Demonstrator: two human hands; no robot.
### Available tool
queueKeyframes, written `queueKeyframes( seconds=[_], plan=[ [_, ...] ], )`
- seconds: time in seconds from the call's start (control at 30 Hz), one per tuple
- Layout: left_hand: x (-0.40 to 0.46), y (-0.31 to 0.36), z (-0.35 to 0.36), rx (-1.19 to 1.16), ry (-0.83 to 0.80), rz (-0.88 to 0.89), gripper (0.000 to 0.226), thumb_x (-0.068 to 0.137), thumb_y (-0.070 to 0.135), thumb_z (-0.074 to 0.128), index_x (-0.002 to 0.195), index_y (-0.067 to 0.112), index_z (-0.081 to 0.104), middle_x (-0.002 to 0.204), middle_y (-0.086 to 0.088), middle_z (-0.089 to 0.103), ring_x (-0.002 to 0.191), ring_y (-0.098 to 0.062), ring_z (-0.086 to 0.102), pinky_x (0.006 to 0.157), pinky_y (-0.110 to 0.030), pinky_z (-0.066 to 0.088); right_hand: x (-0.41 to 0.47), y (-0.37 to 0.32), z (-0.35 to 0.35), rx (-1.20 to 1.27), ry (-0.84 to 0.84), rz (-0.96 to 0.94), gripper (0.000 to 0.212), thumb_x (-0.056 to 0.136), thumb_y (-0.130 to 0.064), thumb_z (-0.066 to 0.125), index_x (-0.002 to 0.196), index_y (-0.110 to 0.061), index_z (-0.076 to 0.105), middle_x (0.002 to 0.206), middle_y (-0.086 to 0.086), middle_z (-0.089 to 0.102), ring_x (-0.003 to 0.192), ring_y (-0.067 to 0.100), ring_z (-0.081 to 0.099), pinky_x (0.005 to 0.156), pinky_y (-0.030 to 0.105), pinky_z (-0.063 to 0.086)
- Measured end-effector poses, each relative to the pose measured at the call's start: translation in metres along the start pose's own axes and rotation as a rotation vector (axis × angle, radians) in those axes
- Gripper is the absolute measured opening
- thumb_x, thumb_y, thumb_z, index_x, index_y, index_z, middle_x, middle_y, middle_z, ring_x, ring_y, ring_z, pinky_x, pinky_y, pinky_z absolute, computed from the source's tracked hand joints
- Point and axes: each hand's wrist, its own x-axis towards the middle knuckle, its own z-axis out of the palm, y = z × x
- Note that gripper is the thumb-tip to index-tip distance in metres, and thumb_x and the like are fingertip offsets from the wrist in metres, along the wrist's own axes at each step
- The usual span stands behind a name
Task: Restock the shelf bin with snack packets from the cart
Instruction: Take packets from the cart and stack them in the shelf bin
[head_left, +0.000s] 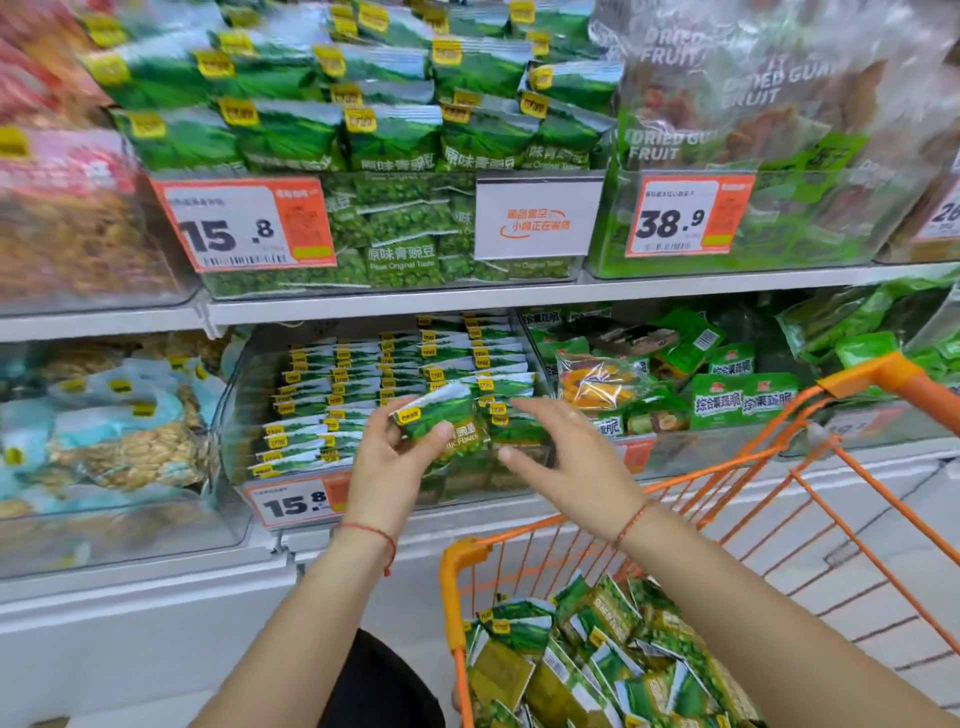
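Note:
My left hand (392, 460) holds a green pea snack packet (441, 418) between thumb and fingers, just in front of the clear shelf bin (236, 415) on the lower shelf. That bin holds rows of the same green and white packets (363, 384). My right hand (563, 457) hovers to the right of the held packet with fingers spread and straight, holding nothing. The orange cart (452, 587) stands at the lower right, with several green packets (597, 660) piled inside.
The upper shelf carries a full bin of green pea packets (363, 119) and dried fruit bags (753, 114). Mixed vegetable chip packets (727, 400) fill the bin to the right; nut snacks (119, 441) lie to the left. Price tags (291, 501) front the bins.

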Motion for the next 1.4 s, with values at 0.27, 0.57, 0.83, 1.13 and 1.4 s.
queueKeyframes(
  seconds=[0.27, 0.57, 0.83, 1.13, 1.4],
  plan=[
    [0.057, -0.006, 0.012, 0.229, -0.042, -0.121, 0.084, 0.079, 0.018, 0.075, 0.145, 0.0, 0.027, 0.15, -0.015, 0.032, 0.139, -0.026, 0.031, 0.11, -0.037, 0.03, 0.03, 0.024, 0.005, -0.596, -0.164, 0.032, 0.078, 0.099, -0.049, 0.034, 0.151, -0.006, -0.004, 0.158, 0.013, -0.014, 0.147, 0.021, 0.004, 0.117, 0.029, -0.001],
    [0.061, -0.021, 0.002, 1.161, 0.08, 0.05, 0.067, 0.079, 0.071, 0.05, 0.108, 0.012, 0.055, 0.093, -0.008, 0.065, 0.093, -0.029, 0.061, 0.072, -0.036, 0.044, 0.027, 0.021, 0.008, -0.666, -0.17, 0.027, 0.081, 0.097, -0.051, 0.035, 0.151, -0.006, -0.005, 0.156, 0.017, -0.02, 0.147, 0.025, -0.005, 0.118, 0.032, 0.006],
    [0.053, -0.026, 0.034, 1.36, 0.04, 0.066, 0.064, 0.095, 0.059, 0.031, 0.106, 0.004, 0.061, 0.115, -0.014, 0.065, 0.13, -0.026, 0.043, 0.115, -0.043, 0.009, 0.029, 0.022, 0.014, -0.684, -0.19, 0.043, 0.089, 0.093, -0.055, 0.042, 0.15, -0.005, -0.005, 0.154, 0.02, -0.022, 0.147, 0.028, -0.007, 0.118, 0.034, 0.008],
    [0.048, -0.015, 0.019, 1.262, -0.144, -0.026, 0.078, 0.097, 0.056, 0.026, 0.147, -0.002, 0.018, 0.155, -0.015, 0.021, 0.146, -0.028, 0.008, 0.117, -0.047, 0.002, 0.023, 0.02, 0.002, -0.598, -0.19, 0.033, 0.09, 0.093, -0.056, 0.042, 0.151, -0.011, -0.009, 0.153, 0.017, -0.027, 0.146, 0.028, -0.013, 0.118, 0.035, -0.004],
    [-0.047, 0.003, 0.027, 0.9, -0.278, 0.547, 0.03, 0.096, 0.033, 0.045, 0.116, 0.022, 0.064, 0.109, 0.005, 0.066, 0.106, -0.015, 0.056, 0.085, -0.027, 0.043, -0.073, 0.054, -0.004, -0.433, -0.029, -0.365, 0.033, 0.093, -0.031, 0.039, 0.103, -0.02, 0.068, 0.081, 0.0, 0.071, 0.069, 0.021, 0.067, 0.058, 0.032, 0.055]
  ],
)
